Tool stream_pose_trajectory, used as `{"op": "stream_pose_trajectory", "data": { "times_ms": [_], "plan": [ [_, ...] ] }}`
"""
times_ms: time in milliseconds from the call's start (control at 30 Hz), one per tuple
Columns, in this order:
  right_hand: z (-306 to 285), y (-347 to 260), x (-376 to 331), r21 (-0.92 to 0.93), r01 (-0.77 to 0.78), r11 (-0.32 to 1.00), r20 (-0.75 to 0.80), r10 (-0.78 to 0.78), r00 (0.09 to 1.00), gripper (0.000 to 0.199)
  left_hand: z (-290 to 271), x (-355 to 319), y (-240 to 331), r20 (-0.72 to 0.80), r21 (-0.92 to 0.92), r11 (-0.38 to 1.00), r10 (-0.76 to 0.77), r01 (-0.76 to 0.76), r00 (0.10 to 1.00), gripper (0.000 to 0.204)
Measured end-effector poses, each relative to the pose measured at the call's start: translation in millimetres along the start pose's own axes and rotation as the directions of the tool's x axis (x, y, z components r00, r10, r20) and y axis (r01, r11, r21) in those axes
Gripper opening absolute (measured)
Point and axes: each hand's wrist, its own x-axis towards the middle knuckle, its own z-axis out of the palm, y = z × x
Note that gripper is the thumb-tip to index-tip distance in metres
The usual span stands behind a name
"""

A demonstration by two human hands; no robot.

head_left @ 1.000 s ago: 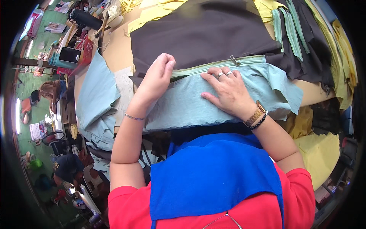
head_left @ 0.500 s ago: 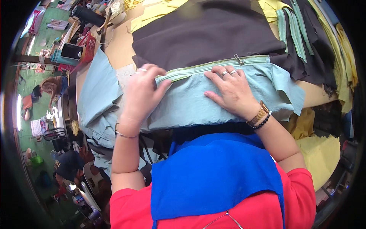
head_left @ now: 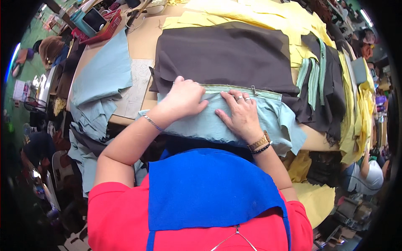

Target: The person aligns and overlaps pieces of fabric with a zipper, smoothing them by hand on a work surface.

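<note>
A pale green zipper [head_left: 272, 94] with a metal slider [head_left: 253, 90] lies along the upper edge of a light blue cloth piece [head_left: 274, 119]. Above it spreads a large dark brown cloth [head_left: 226, 54]. My left hand [head_left: 184, 98] is closed at the zipper's left end, its fingers curled over the edge and its thumb toward the right; the fingertips are hidden. Palm down, my right hand [head_left: 240, 115] rests on the blue cloth just below the zipper. Its fingers are stretched out, thumb apart, and they touch the zipper left of the slider.
More light blue cloth [head_left: 102, 75] hangs over the table's left side beside a marked paper sheet [head_left: 136, 83]. A red basket [head_left: 111, 29] stands at the back left. Yellow cloth [head_left: 259, 14] lies behind; loose zipper strips [head_left: 322, 75] lie right. A person [head_left: 366, 175] is at far right.
The view has shifted, showing more of the right side. My left hand has curled its fingers at the zipper's left end; the right hand stays flat on the cloth.
</note>
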Motion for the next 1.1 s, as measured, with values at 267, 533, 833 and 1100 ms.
{"op": "stream_pose_trajectory", "data": {
  "times_ms": [267,533,833,1100],
  "plan": [
    [-3,-1,1,0.017,0.008,1.000,0.026,-0.009,1.000,0.059,-12,-39,-18,-0.073,0.000,0.988,-0.152,0.152,0.986,0.027],
    [-7,-2,7,0.038,-0.004,0.999,0.064,0.002,0.998,0.052,14,-17,5,-0.012,-0.601,0.770,0.258,-0.213,0.966,0.034],
    [-4,-1,6,0.011,0.017,1.000,0.083,-0.018,0.996,0.051,47,5,-15,-0.424,-0.064,0.980,0.143,-0.187,0.894,0.019],
    [-3,0,5,0.017,0.010,1.000,0.072,-0.012,0.997,0.050,29,-13,-21,-0.365,-0.181,0.972,0.072,-0.146,0.928,0.014]
  ]
}}
